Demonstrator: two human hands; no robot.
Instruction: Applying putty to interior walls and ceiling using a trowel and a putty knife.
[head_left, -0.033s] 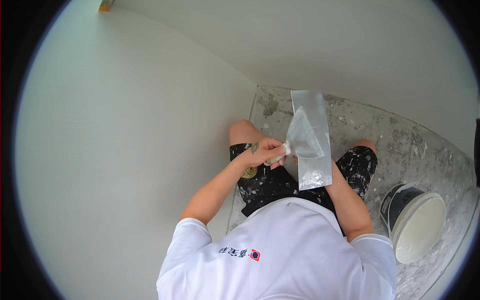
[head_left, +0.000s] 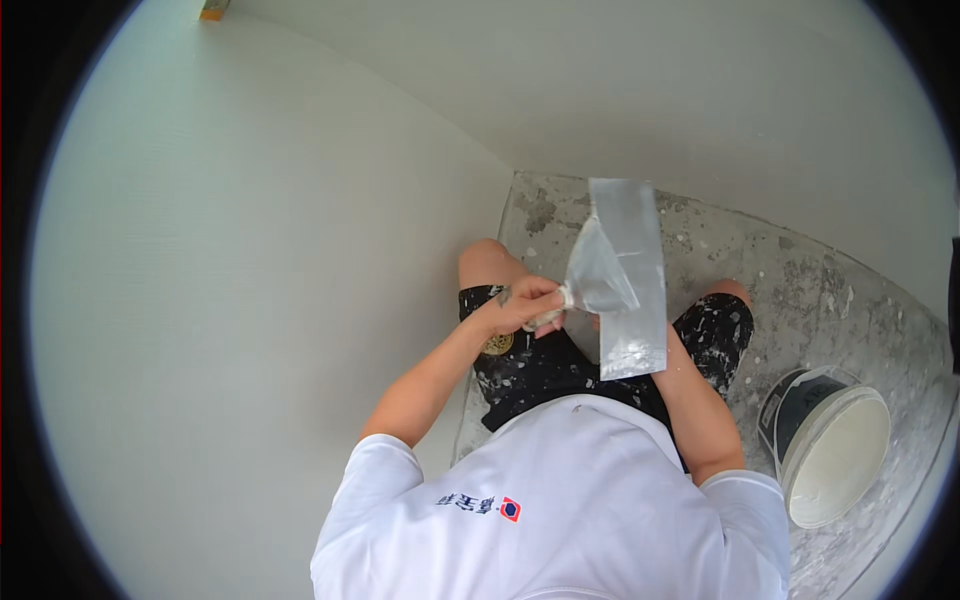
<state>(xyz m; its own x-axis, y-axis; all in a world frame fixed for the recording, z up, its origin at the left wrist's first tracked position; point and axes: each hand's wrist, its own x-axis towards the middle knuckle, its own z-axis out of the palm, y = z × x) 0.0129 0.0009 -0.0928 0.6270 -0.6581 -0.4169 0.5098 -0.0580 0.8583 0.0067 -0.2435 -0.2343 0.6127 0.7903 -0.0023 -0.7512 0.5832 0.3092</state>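
My left hand [head_left: 525, 305] is closed on the pale, smeared handle of a putty knife, whose tapered blade [head_left: 598, 270] lies across a wide rectangular steel trowel [head_left: 630, 345]. My right hand [head_left: 595, 321] is under that trowel, mostly hidden, with fingertips peeking out at its left edge; the trowel appears held by it. Both tools are over my lap, between my bent knees in paint-spattered black shorts [head_left: 715, 340].
A white wall [head_left: 250, 250] rises on the left and another [head_left: 650, 90] ahead, meeting in a corner. Under me is a stained grey floor [head_left: 545, 205]. A bucket [head_left: 835, 455] with a pale interior stands at my right. An orange-edged object [head_left: 212, 12] shows at the upper left.
The wide trowel has shifted slightly to the right, while the putty knife's blade has moved a little left across it.
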